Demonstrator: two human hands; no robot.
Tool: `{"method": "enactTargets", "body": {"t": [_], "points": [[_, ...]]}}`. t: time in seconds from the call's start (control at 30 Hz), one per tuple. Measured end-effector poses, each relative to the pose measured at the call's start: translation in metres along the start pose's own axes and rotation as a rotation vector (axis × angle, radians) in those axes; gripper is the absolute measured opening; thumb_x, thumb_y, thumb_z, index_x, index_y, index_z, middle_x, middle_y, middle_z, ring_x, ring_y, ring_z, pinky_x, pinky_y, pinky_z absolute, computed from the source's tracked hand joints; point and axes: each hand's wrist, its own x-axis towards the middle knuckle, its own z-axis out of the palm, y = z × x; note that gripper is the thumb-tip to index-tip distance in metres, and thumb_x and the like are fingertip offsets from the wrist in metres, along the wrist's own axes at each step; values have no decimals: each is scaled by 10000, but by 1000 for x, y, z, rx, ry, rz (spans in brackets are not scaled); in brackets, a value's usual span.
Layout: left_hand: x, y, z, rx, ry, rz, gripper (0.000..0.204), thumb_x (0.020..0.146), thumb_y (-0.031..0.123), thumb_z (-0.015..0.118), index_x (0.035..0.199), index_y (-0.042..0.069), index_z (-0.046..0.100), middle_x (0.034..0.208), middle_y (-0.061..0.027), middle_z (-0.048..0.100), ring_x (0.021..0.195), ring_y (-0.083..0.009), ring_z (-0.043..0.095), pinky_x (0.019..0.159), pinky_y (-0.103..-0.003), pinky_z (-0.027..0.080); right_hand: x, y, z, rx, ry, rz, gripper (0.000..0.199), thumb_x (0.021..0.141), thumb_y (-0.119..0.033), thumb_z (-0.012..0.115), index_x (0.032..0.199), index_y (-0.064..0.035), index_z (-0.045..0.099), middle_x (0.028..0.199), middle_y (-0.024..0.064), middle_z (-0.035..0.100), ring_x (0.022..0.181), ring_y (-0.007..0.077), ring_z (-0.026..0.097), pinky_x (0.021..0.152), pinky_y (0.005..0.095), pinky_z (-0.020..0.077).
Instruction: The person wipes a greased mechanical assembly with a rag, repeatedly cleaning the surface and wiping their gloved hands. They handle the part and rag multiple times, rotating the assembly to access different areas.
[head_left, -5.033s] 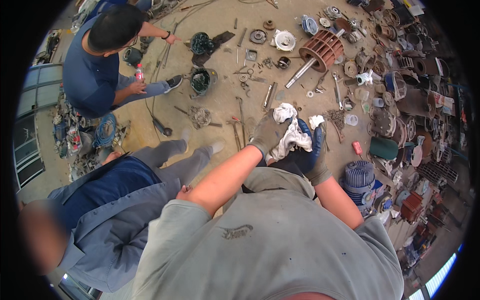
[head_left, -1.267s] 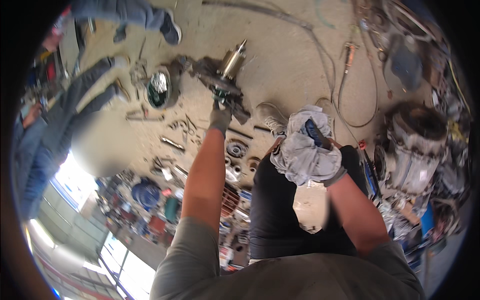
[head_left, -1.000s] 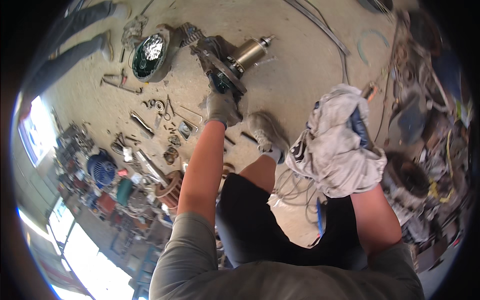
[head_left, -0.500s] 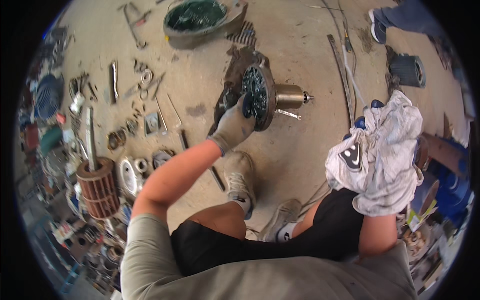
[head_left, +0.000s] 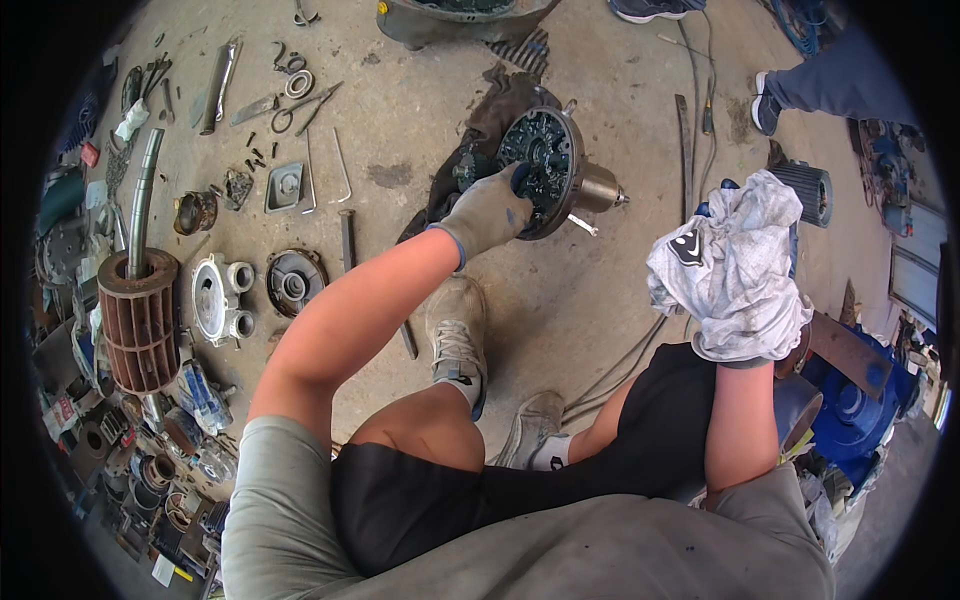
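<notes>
My left hand (head_left: 487, 212), in a grey glove with blue fingertips, grips the near left edge of a round metal flange (head_left: 546, 135). The flange stands tilted on the floor, its face wet with dark green fluid or grease, and a brass-coloured cylinder (head_left: 597, 188) with a short shaft points right from its back. A dark, dirty rag (head_left: 497, 107) lies behind my left hand. Off to the right, my right hand (head_left: 742, 360) is bunched in a crumpled white-grey cloth (head_left: 740, 270); only its glove cuff and some blue fingertips show. Beneath the flange sticks out a small wrench (head_left: 583, 226).
A dark tub (head_left: 465, 25) of green fluid stands ahead. Left lie a rusty rotor (head_left: 140, 315) with a shaft, a pale housing (head_left: 212, 298), a round cover (head_left: 296, 282), scissors (head_left: 305, 107) and a small square tray (head_left: 285, 187). Another person's leg (head_left: 840, 85) is at upper right.
My view has shifted, so the tub sits higher in the picture. The flange's green face has turned more toward me. The cloth on my right hand has moved a little left.
</notes>
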Motion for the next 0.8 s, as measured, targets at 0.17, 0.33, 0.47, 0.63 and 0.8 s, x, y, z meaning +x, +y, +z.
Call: {"method": "enactTargets", "body": {"t": [0.17, 0.33, 0.47, 0.63, 0.8], "points": [[4, -4, 2, -152, -8, -157, 608, 893, 223, 567, 1442, -31, 502, 1208, -347, 665, 1159, -459, 647, 1025, -449, 505, 8, 7, -14, 334, -19, 106, 225, 1042, -365, 554, 1044, -146, 500, 975, 41, 487, 860, 203, 444, 791, 355, 421], [6, -6, 3, -100, -18, -82, 594, 891, 224, 564, 1424, -34, 514, 1207, -334, 671, 1173, -452, 642, 1027, -453, 504, 8, 3, -18, 370, -11, 82, 242, 1044, -382, 546, 1005, -148, 504, 952, 44, 482, 847, 210, 433, 787, 365, 410], [7, 2, -2, -146, -11, -146, 571, 884, 211, 582, 1402, -26, 538, 1207, -313, 679, 1188, -448, 633, 1024, -455, 504, -9, -5, -11, 280, -66, 12, 303, 989, -388, 647, 1071, -137, 498, 954, 38, 493, 859, 202, 460, 807, 355, 435], [-4, 18, -13, -252, -9, -230, 527, 876, 181, 590, 1360, -28, 562, 1166, -291, 694, 1149, -446, 644, 990, -461, 506, -21, -12, -6, 293, -80, -10, 464, 905, -369, 769, 1167, -121, 479, 991, 38, 504, 887, 190, 491, 828, 339, 465], [-34, 38, -18, -408, -76, -304, 476, 873, 161, 577, 1302, -45, 573, 1004, -264, 708, 964, -386, 695, 870, -433, 536, -24, -17, -9, 303, -66, -19, 430, 929, -323, 743, 1203, -101, 496, 1037, 53, 533, 930, 198, 523, 860, 352, 482]]}}
